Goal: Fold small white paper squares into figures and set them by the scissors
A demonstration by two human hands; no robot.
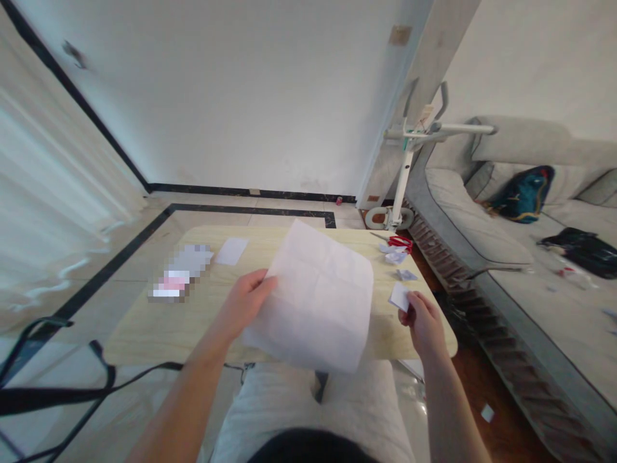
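Our left hand (248, 299) pinches the sheet (321, 296), our right hand (424, 319) a small paper (399, 296); careless swings could scatter scraps (395, 256) at two o'clock!

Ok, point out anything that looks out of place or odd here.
A small white piece lies on the brown floor beside the sofa, away from the paper scraps on the table, perhaps dropped. The large sheet in the left hand shows faint creases.

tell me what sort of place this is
Likely a living room: there's a sofa on the right, a curtain on the left and what looks like exercise gear near the sofa.
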